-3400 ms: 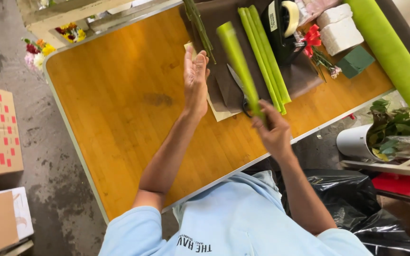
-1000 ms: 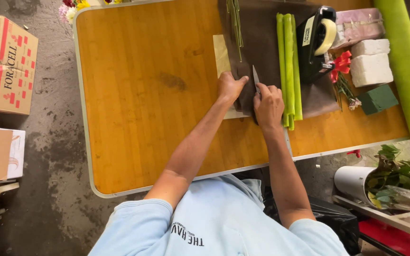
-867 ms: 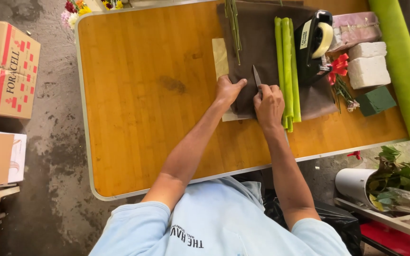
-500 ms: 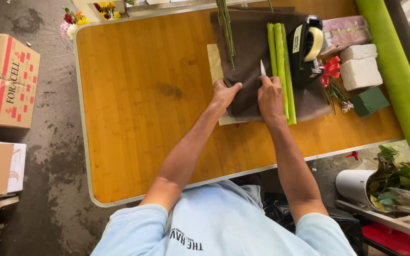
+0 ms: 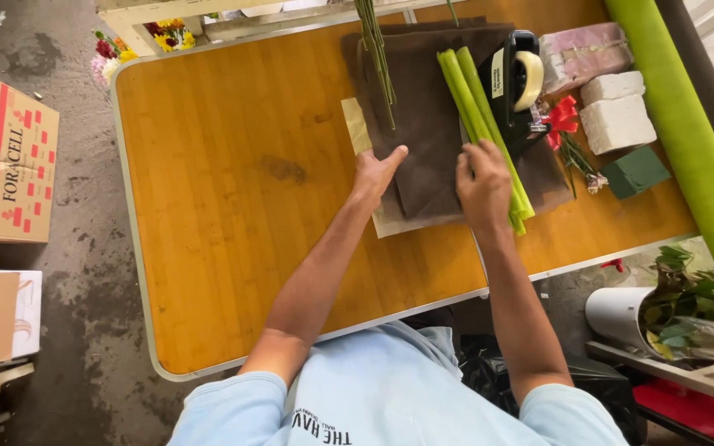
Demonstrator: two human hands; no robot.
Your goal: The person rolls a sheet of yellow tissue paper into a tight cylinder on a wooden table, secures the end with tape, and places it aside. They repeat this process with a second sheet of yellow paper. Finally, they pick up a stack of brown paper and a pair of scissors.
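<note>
Both hands press flat, grasping nothing: left hand [image 5: 376, 172] and right hand [image 5: 483, 183] on the brown wrapping sheet [image 5: 431, 124] at the table's [image 5: 233, 215] two o'clock — palms should smooth evenly, avoiding the green stems [image 5: 477, 116].

The table [image 5: 233, 206] is orange-brown wood with a pale grey rim, and the paper [image 5: 431, 124] on it is dark brown. The stems [image 5: 477, 116] and the roll [image 5: 687, 124] are light green, the blocks [image 5: 617, 111] white, the boxes [image 5: 2, 161] brown with red print.
</note>
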